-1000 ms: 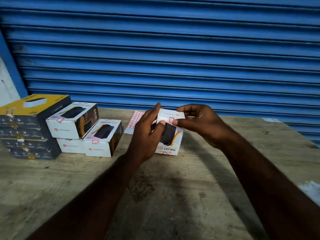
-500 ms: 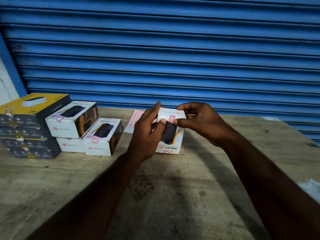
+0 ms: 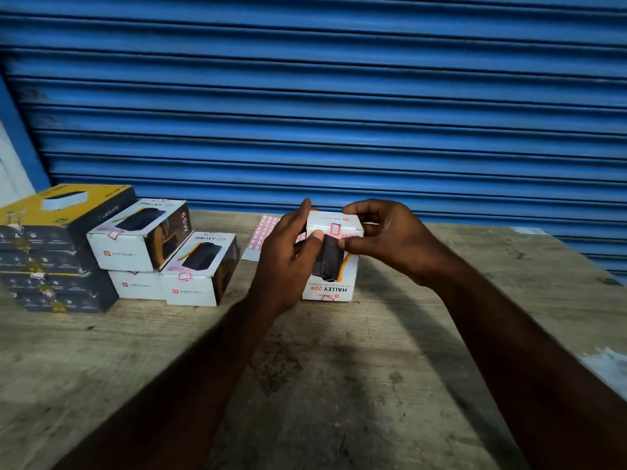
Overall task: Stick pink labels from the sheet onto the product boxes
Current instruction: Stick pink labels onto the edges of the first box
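Observation:
A white "HALLEY 20K" product box (image 3: 330, 286) stands on the wooden table (image 3: 339, 368), tipped a little towards me. My left hand (image 3: 288, 262) grips its left side, thumb lying on the front face. My right hand (image 3: 386, 239) grips the right side, thumb tip touching the front face. A pink-edged label (image 3: 335, 228) is stuck near the box's top edge. The sheet of pink labels (image 3: 259, 237) lies flat behind my left hand, partly hidden by it.
Three white boxes (image 3: 163, 252) with pink labels are stacked at the left, next to a pile of dark boxes topped by a yellow one (image 3: 51, 245). A blue roller shutter (image 3: 339, 96) closes off the table's far edge. A white scrap (image 3: 607, 364) lies at the right edge.
Both hands and the box stay in nearly the same place. The box has shifted slightly between my hands.

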Tool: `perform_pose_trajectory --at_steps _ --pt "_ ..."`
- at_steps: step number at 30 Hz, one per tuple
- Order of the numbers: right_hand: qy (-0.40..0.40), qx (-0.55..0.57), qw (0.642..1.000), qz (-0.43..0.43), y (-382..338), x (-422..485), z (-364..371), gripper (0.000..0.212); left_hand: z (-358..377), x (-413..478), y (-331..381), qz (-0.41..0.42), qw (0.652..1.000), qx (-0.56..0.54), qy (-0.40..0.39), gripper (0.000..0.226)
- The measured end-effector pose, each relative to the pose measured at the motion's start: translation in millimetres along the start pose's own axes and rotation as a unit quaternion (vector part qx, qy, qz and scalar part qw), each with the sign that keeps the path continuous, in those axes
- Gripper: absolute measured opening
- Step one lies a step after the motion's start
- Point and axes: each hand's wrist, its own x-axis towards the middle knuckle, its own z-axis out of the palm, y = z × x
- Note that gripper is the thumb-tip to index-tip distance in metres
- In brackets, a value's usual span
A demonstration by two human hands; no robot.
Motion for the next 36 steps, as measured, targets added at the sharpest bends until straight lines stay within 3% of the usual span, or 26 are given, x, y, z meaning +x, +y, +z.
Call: perform_pose_trajectory --at_steps 5,14,21,27,36 --pt "-0.007 0.008 1.000 -0.003 0 -1 1 0.052 3 -1 1 -0.003 0.999 0.041 0.016 0.083" --pt "0.016 0.020 1.000 -0.008 0 0 -2 0.039 0 -1 2 0.039 0.998 0.040 -0.007 0.064" --pt "0.047 0.029 0.998 -0.005 -1 2 -1 0.046 -3 -2 3 0.056 0.998 0.019 -0.017 0.068" --pt "0.009 0.119 0.990 0.074 -5 2 -5 0.056 -4 -3 3 0.086 0.995 0.033 -0.024 0.064" --pt "-0.045 0.171 0.972 0.153 -12 3 -6 0.044 -2 -5 4 0.117 0.993 0.015 -0.031 0.060"
